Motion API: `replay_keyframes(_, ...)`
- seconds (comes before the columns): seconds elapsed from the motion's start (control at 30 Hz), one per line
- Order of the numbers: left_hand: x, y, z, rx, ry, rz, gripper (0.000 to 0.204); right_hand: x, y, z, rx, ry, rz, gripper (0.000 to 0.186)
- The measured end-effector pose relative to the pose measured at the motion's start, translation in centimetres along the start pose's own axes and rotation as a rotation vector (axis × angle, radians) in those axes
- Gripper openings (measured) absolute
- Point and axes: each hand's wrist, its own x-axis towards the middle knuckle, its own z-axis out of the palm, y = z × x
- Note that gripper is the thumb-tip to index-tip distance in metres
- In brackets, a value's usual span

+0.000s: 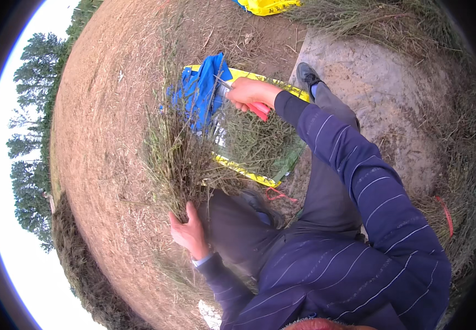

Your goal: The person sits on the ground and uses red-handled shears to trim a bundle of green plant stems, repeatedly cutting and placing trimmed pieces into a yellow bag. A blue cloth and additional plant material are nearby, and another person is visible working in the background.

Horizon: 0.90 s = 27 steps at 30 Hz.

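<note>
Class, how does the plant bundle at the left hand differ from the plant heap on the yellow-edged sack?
The plant bundle is gathered at the left hand; the plant heap lies loose on the yellow-edged sack. The bundle's long stems mostly run one way; the heap's pieces look shorter and tangled. Both are greenish-brown plant material.

Soft daylight, sky (31, 264) blown white, faint shadows, strong fisheye bending

The navy long-sleeved cloth top (370, 192) is showing thin white stripes, the slim tool handle (261, 111) is looking red, the crumpled thin sheeting (205, 91) is showing bright blue, and the long dry-stalk bundle (174, 157) is mixing green with straw-brown
</note>
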Motion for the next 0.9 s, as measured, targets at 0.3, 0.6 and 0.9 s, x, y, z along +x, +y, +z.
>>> replay_keyframes(0.3,-0.1,0.5,-0.4,-0.011,-0.025,-0.013,0.099,0.7,-0.4,-0.3,-0.177,0.007,0.016,0.035)
replay_keyframes(0.6,-0.1,0.6,-0.6,-0.03,-0.049,-0.03,0.099,-1.5,-1.9,-0.8,-0.581,0.104,0.014,0.032)
replay_keyframes(0.9,0.0,0.0,-0.2,-0.051,-0.013,0.012,0.099,-0.4,-0.7,-0.6,-0.239,0.024,0.031,0.03)
